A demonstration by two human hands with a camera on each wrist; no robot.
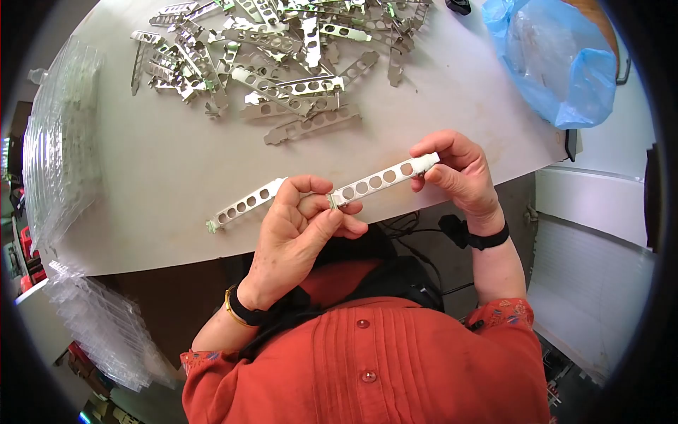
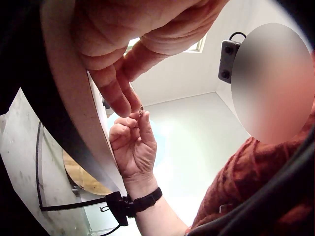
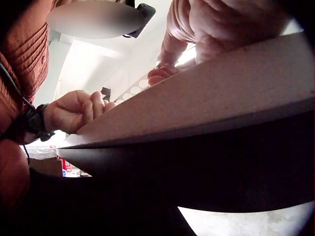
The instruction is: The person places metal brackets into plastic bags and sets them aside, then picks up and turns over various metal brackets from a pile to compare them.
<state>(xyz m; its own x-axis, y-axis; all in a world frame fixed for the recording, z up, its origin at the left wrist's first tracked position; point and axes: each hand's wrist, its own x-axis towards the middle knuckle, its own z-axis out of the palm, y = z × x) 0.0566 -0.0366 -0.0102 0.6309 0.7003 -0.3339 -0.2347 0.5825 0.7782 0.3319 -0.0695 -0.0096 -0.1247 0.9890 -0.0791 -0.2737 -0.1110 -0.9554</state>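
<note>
Both hands hold one metal slot bracket [image 1: 397,173], a narrow silvery strip with a row of round holes, slightly tilted near the table's front edge. My left hand [image 1: 293,226] pinches its left, bent end between thumb and fingers. At the other end, thumb and fingers of my right hand [image 1: 462,173] grip the pale tip. A second bracket [image 1: 257,197] of the same kind lies just left of the left hand, its far end meeting the fingers in the head view. In the right wrist view the left hand [image 3: 74,113] shows beyond the table edge, the held bracket partly hidden.
A heap of similar metal brackets [image 1: 311,42] covers the back of the white table [image 1: 162,177]. At the back right sits a blue plastic bag [image 1: 593,78]. Clear plastic trays [image 1: 67,134] are stacked along the left edge, with more clear trays [image 1: 106,332] below.
</note>
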